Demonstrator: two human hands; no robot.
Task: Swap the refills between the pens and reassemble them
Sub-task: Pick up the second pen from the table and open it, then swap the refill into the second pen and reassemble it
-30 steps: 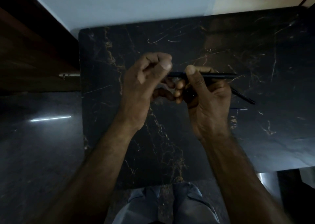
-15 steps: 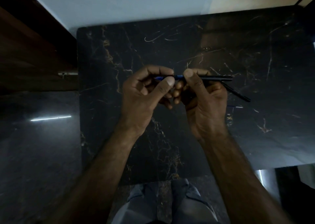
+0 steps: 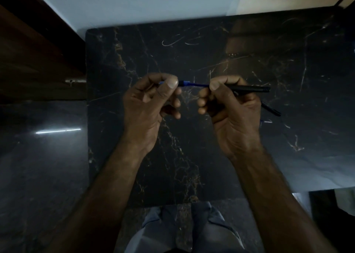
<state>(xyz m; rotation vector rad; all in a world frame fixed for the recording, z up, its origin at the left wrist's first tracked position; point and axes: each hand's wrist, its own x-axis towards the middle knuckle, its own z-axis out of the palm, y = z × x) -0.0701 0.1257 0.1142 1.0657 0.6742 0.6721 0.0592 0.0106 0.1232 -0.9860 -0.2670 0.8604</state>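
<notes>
Above the black marble table (image 3: 192,156), my right hand (image 3: 233,108) grips a black pen barrel (image 3: 249,88) that points right. My left hand (image 3: 151,100) pinches the front end of a blue refill (image 3: 192,84), which spans the gap between my hands and runs into the barrel. A second black pen part (image 3: 270,109) sticks out behind my right hand; whether it lies on the table or is held I cannot tell. A small thin refill piece (image 3: 266,121) lies on the table just below it.
A wooden cabinet (image 3: 34,50) stands left of the table. A dark glossy floor (image 3: 42,166) lies at the lower left. My knees in grey trousers (image 3: 182,227) sit at the table's near edge. The pale wall (image 3: 144,2) is behind.
My hands have drawn apart. The left hand has moved left, pulling the blue refill partly out of the black barrel held in the right hand.
</notes>
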